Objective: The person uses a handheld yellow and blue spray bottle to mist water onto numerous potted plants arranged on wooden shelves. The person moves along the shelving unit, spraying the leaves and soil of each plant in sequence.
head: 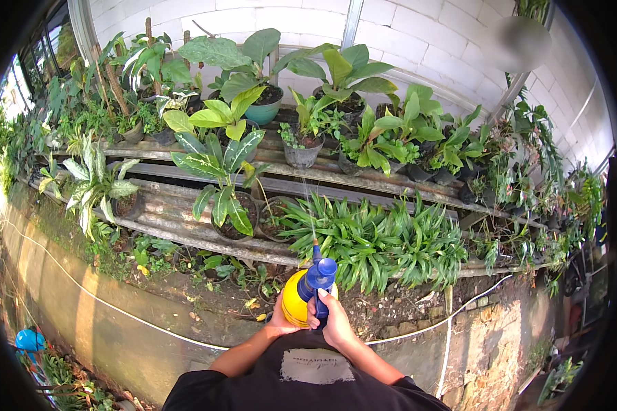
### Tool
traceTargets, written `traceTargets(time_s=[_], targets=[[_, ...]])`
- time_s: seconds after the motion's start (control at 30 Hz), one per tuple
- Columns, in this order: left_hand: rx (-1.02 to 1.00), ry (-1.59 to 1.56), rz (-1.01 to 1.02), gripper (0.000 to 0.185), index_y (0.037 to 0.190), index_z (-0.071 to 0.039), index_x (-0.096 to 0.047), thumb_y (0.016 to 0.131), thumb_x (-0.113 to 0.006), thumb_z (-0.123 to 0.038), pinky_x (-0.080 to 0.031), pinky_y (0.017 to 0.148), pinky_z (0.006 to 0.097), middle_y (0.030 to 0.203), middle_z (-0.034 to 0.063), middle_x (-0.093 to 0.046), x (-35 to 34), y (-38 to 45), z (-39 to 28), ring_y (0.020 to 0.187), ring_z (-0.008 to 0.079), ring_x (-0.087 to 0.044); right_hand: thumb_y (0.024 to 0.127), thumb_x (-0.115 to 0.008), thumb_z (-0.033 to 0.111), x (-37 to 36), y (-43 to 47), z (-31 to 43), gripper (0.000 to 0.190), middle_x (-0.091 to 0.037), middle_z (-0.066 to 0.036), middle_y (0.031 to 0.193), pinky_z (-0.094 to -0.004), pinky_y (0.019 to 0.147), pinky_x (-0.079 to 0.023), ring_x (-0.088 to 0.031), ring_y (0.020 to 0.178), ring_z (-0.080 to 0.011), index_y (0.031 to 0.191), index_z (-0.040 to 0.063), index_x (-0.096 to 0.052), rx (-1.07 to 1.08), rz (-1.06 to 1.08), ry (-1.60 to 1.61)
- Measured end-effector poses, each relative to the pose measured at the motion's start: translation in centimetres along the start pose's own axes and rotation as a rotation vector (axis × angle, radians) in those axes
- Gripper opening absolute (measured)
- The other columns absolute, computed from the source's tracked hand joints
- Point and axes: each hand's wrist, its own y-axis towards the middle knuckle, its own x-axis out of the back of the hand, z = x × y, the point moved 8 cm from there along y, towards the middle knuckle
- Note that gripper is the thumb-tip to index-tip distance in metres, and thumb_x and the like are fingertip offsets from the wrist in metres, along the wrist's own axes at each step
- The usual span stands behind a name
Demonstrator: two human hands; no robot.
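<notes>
My left hand (283,317) supports the rounded body of a yellow pump spray bottle (294,300) from the left. Around the blue handle of its sprayer head (320,277), my right hand (331,316) is closed, its thumb near the top. A thin jet of water leaves the orange-tipped nozzle (315,243) and runs up toward a potted plant in a grey pot (304,151) on the upper shelf. Dense strap-leaved green plants (375,241) stand right of the nozzle. Left of it are a variegated potted plant (226,169) and a smaller dark pot (277,218).
Two corrugated shelf tiers (169,205) carry many potted plants before a white block wall (298,18). A teal pot (264,110) stands on the upper tier. A white hose (133,319) crosses the paved ground. A blue rounded object (30,340) is at lower left.
</notes>
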Motion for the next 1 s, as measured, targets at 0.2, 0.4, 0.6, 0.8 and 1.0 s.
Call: traceTargets(time_s=[0.2,0.4,0.6,0.8,1.0], targets=[[0.028,0.096,-0.078,0.078,0.132,-0.012,-0.049,0.088,-0.027,-0.072,-0.05,0.081,0.057,0.112,0.0168,-0.063,0.6,1.3,-0.8,0.092,0.0406,-0.064,0.097,-0.041,0.046,0.0,0.2,1.2,0.045,-0.045,-0.003,0.055,-0.0274,0.058,-0.036,-0.043,0.052,-0.0143,0.074,0.007,-0.047,-0.035,0.091,0.031],[0.056,0.189,-0.177,0.074,0.124,-0.01,-0.054,0.09,-0.026,-0.069,-0.054,0.076,0.0512,0.103,0.0156,-0.064,1.1,1.1,-1.2,0.084,0.0361,-0.065,0.096,-0.043,0.046,0.4,0.8,1.2,0.044,-0.047,-0.004,0.057,-0.0288,0.057,-0.039,-0.047,0.054,-0.0152,0.076,0.007,-0.048,-0.07,0.04,0.117],[-0.047,0.248,-0.166,0.069,0.121,-0.007,-0.055,0.092,-0.026,-0.063,-0.055,0.067,0.0444,0.089,0.0155,-0.065,1.8,0.3,-2.4,0.072,0.0349,-0.065,0.097,-0.044,0.042,-1.1,0.8,0.4,0.042,-0.047,-0.003,0.059,-0.0275,0.058,-0.038,-0.048,0.055,-0.0144,0.077,0.006,-0.049,-0.052,0.096,0.112],[-0.018,0.179,-0.206,0.068,0.121,-0.008,-0.054,0.091,-0.029,-0.062,-0.053,0.062,0.0457,0.092,0.0162,-0.064,-0.7,-0.8,-2.0,0.072,0.0351,-0.063,0.097,-0.044,0.041,-2.4,0.8,-1.1,0.042,-0.048,-0.003,0.06,-0.0273,0.059,-0.039,-0.048,0.056,-0.0138,0.077,0.005,-0.05,-0.033,0.096,0.082],[-0.005,0.319,-0.517,0.056,0.102,-0.011,-0.059,0.093,-0.033,-0.06,-0.048,0.046,0.0345,0.07,0.0075,-0.06,-4.4,-1.7,-0.6,0.05,0.0243,-0.057,0.098,-0.045,0.041,-3.0,0.3,-2.6,0.041,-0.048,-0.002,0.061,-0.0275,0.059,-0.039,-0.048,0.056,-0.0136,0.077,0.005,-0.05,-0.041,0.047,0.135]])
